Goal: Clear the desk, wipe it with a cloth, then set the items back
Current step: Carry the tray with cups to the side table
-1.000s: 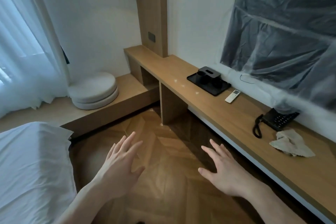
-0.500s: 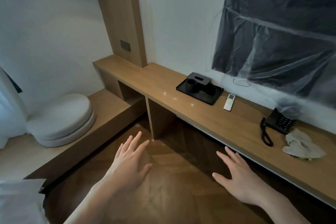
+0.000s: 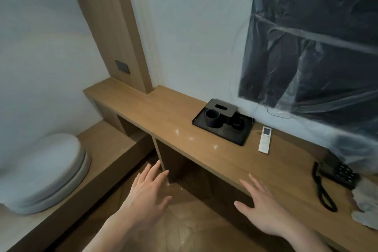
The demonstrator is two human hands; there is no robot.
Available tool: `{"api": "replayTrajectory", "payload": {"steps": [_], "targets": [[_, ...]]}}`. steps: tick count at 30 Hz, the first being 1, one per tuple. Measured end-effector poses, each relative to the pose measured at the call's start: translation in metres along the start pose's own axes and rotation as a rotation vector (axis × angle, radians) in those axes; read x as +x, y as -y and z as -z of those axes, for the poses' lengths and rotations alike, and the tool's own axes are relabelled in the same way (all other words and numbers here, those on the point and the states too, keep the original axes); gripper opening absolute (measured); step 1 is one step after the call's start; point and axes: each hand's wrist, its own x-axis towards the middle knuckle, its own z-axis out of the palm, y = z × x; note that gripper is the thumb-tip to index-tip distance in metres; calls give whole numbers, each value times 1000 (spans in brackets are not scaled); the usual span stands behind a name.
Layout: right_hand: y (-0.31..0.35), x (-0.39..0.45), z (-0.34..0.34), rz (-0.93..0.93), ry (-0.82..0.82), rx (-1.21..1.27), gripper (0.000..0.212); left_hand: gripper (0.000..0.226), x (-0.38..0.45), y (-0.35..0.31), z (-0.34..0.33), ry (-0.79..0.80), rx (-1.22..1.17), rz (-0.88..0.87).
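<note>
A long wooden desk runs along the wall. On it stands a black tray with a black cup, a black tissue box and a small black dish. A white remote lies right of the tray. Further right sit a black telephone and a crumpled pale cloth at the frame edge. A few white specks dot the desk front. My left hand hovers over the floor, fingers spread, holding nothing. My right hand hovers at the desk's front edge, likewise spread and empty.
A low wooden platform on the left carries two stacked round grey cushions. A plastic-covered dark screen hangs on the wall above the desk. A wooden pillar rises at the desk's back left. Parquet floor lies below.
The view has swung right and closer to the desk; the bed and curtain have left the frame. Both hands have moved forward toward the desk, still spread and empty.
</note>
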Motion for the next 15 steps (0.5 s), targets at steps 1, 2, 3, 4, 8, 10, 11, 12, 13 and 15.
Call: {"api": "replayTrajectory", "payload": {"steps": [1,2,3,4,8,10,11,12,13,15], "targets": [[1,16,8,7,-4,-4,82,74,16,2,2,-4,-4,11],[2,32,14,5,-7,-11,83,74,31,5,4,-4,0,21],[3,46,21,-6,-3,-20,83,75,45,8,7,8,11,29],[3,56,26,-16,4,-29,83,76,56,10,8,26,18,37],[2,98,48,-20,31,-12,86,83,110,19,15,77,0,31],[-1,118,58,-49,41,-21,88,86,144,24,23,94,4,23],[-3,128,62,-69,50,-23,88,86,161,26,27,110,5,16],[-4,138,65,-89,56,-12,89,87,180,30,30,121,10,1],[-5,149,68,-108,57,6,89,87,199,33,32,127,18,-17],[-7,170,72,-146,41,35,88,86,239,42,32,128,26,-61]]}}
